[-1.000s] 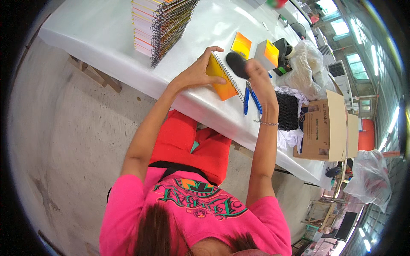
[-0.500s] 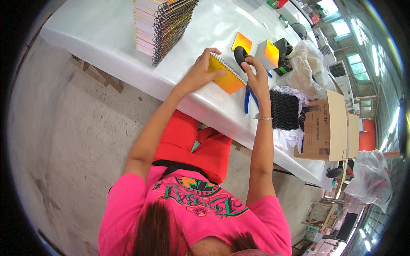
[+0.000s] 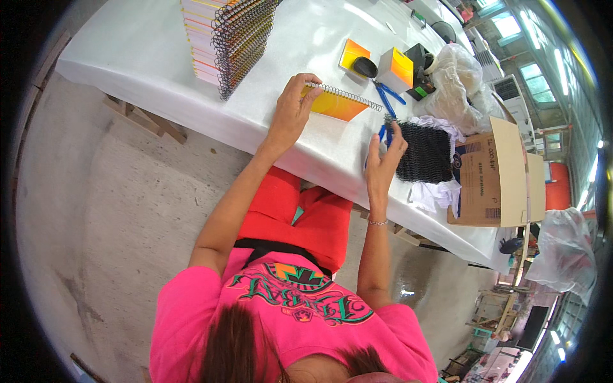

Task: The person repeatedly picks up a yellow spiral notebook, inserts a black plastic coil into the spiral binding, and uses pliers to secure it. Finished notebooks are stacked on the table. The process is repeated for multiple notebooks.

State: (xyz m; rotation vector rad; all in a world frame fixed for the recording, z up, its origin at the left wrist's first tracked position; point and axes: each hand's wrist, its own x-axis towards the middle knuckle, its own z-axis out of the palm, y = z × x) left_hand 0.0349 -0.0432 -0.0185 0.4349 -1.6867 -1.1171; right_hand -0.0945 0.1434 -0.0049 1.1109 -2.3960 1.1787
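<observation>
My left hand (image 3: pixel 295 108) pinches the left end of a small yellow-orange spiral notebook (image 3: pixel 335 107), tilted up on its edge with its wire coil along the top. The coil's right end sticks out past the cover. My right hand (image 3: pixel 386 156) is open, thumb and fingers apart around the blue handles of pliers (image 3: pixel 388 99) lying beside the notebook; no firm grip shows. A black round, dish-like thing (image 3: pixel 364 67) rests against a flat orange-yellow notepad (image 3: pixel 352 53) beyond the notebook.
A tall stack of spiral notebooks (image 3: pixel 239 48) stands at the left. To the right are a stack of orange-topped pads (image 3: pixel 396 68), a bundle of black wire coils (image 3: pixel 423 152) on white paper, clear plastic bags (image 3: pixel 456 80) and an open cardboard box (image 3: pixel 480 179) near the table edge.
My right hand has let go of the black round thing, now down by the notepad, and moved toward me to the pliers. My left hand has tilted the notebook up.
</observation>
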